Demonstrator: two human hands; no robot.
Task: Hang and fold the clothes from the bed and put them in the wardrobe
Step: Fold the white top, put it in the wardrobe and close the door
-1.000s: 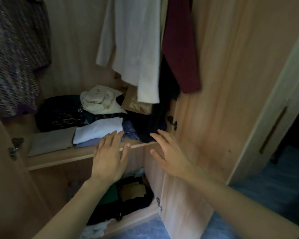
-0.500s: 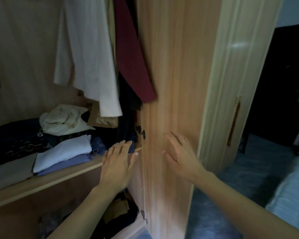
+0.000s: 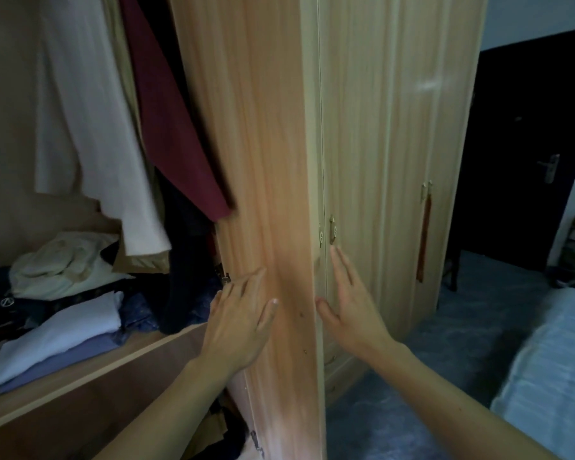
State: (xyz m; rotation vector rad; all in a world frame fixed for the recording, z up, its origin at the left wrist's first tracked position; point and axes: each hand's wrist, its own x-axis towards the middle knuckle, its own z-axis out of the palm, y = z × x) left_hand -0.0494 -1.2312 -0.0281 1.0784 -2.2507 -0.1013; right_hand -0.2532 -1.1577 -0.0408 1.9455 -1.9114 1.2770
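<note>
The wardrobe's open door [image 3: 266, 161] stands edge-on in front of me, its inner face toward the left. My left hand [image 3: 238, 322] hovers flat before that inner face with straight fingers, holding nothing. My right hand [image 3: 349, 303] reaches past the door's edge, fingers straight, near the closed door [image 3: 379, 144]; contact is unclear. Inside hang a white garment [image 3: 93, 127] and a maroon garment [image 3: 170, 121]. On the shelf [image 3: 90, 370] lie folded clothes [image 3: 63, 336] and a cream bundle [image 3: 57, 267].
The bed [image 3: 551, 366] with pale blue cover fills the lower right. Dark blue floor [image 3: 462, 343] runs between bed and wardrobe. A dark room door with a metal handle [image 3: 550, 167] stands at the far right. More clothes [image 3: 213, 436] lie on the wardrobe's floor.
My view has swung right, away from the shelf. Both hands moved right with it: the left from the shelf edge to the door's inner face, the right past the door's edge.
</note>
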